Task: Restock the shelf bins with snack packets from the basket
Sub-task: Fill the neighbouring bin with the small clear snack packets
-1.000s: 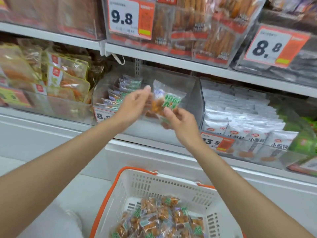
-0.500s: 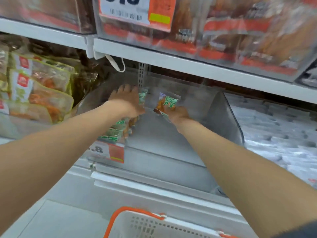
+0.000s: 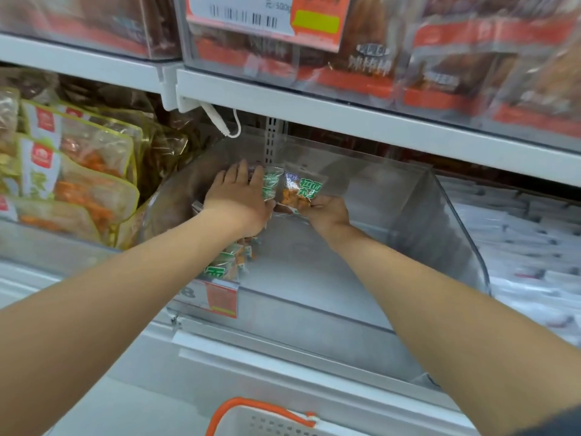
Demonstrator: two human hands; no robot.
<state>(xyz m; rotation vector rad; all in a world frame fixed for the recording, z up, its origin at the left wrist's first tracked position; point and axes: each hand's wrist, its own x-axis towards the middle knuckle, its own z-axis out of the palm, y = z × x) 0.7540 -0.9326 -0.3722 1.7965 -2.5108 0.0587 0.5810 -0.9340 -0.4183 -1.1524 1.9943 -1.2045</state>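
Both of my hands reach deep into a clear plastic shelf bin [image 3: 440, 234]. My right hand [image 3: 327, 214] pinches the lower edge of a small snack packet [image 3: 300, 190] with green print and orange pieces, held upright near the bin's back. My left hand [image 3: 240, 199] lies flat with straight fingers against a row of the same packets [image 3: 271, 184] along the bin's left side; more of that row [image 3: 228, 264] shows under my wrist. Only the rim and orange handle of the white basket [image 3: 261, 418] show at the bottom edge.
A price tag [image 3: 220, 298] hangs on the bin's front lip. Yellow-edged bags [image 3: 88, 184] fill the bin to the left, white packets [image 3: 528, 247] the bin to the right. The upper shelf [image 3: 345, 118] with red packs overhangs closely.
My hands went from in front of the bin to deep inside it, the right carrying the packet to the back. The view tilted up and closer, so the basket dropped mostly out of sight.
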